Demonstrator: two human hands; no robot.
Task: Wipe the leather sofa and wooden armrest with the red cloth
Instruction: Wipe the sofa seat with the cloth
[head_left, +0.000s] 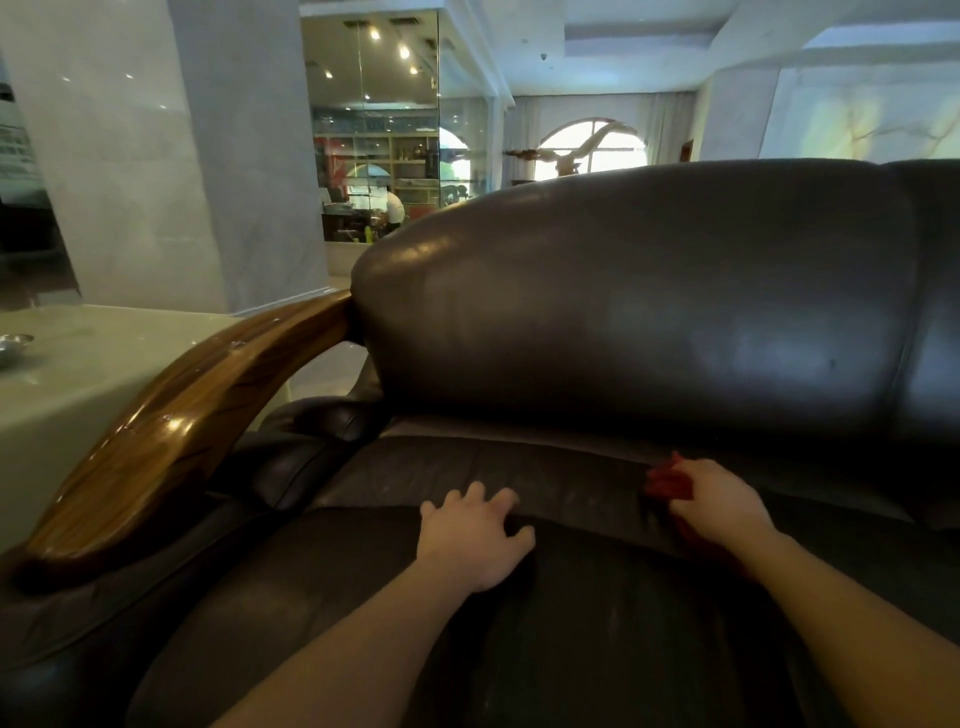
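Note:
A dark brown leather sofa fills most of the view, with its seat cushion below and its padded backrest above. The glossy curved wooden armrest runs along its left side. My right hand presses the bunched red cloth onto the back part of the seat, near the crease under the backrest. My left hand lies flat on the seat cushion with fingers spread, left of the cloth and holding nothing.
A pale stone side table stands left of the armrest with a small metal dish on it. A large marble pillar rises behind it. Far back, a person stands by shelves behind glass.

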